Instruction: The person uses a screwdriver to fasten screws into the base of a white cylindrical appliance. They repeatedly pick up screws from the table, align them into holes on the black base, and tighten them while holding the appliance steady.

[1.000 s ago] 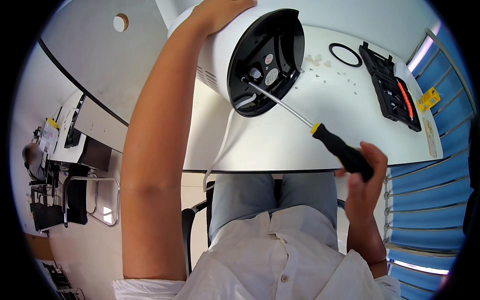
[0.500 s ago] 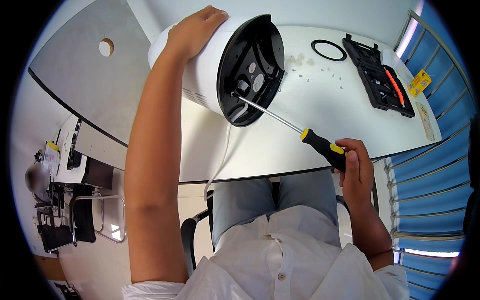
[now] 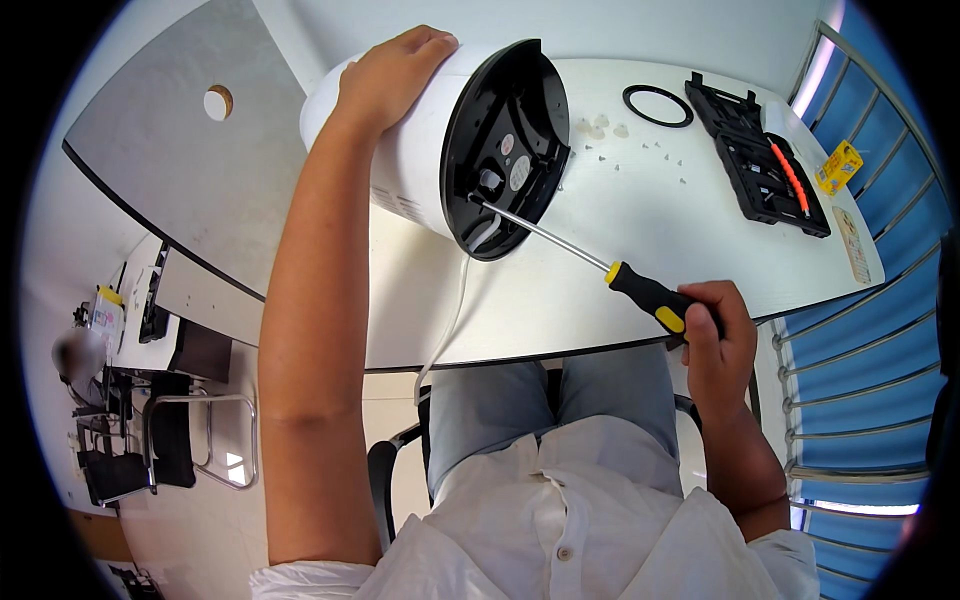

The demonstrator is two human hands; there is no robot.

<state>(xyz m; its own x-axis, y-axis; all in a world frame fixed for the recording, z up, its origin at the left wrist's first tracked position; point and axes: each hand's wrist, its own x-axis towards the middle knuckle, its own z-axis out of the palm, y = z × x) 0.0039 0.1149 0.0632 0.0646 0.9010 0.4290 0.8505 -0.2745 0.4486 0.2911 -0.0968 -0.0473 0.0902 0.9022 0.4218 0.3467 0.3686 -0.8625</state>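
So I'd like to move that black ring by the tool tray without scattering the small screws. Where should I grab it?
Pinch the black ring at its far rim, coming from above. It lies flat and thin on the white table, and the small screws sit on its near side, so the far edge is clear for fingers.

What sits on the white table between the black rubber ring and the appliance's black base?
In the head view, small white caps lie between the black rubber ring and the white appliance's black base; tiny screws are scattered nearby.
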